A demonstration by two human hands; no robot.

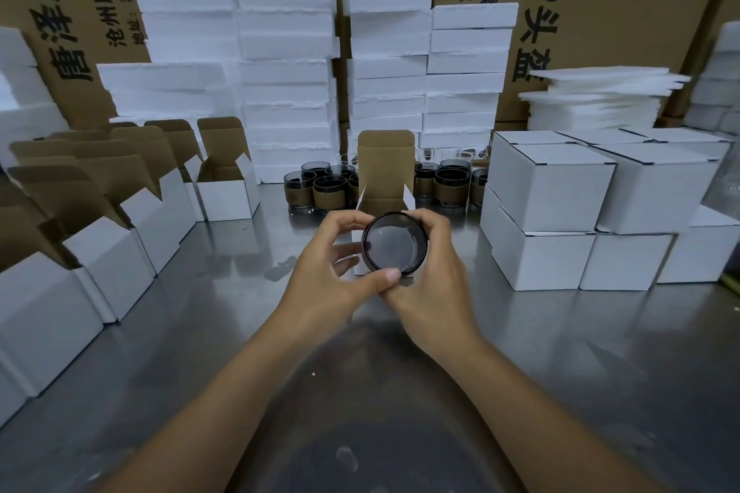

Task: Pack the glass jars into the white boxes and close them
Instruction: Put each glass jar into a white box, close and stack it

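Observation:
A dark glass jar (394, 245) is held in front of me, tipped so its round face points at the camera. My left hand (334, 266) grips it from the left, thumb across its lower rim. My right hand (434, 272) curls round it from the right. Right behind the jar stands an open white box (385, 194) with its brown lid flap upright. More jars with brown sleeves (326, 192) stand in a group behind the box, and others (450, 182) to its right.
Rows of open white boxes (120, 220) line the left of the steel table (200, 332). Closed white boxes (560, 212) are stacked at right. White foam blocks (288, 64) and foam sheets (600, 96) pile up behind, before big cardboard cartons.

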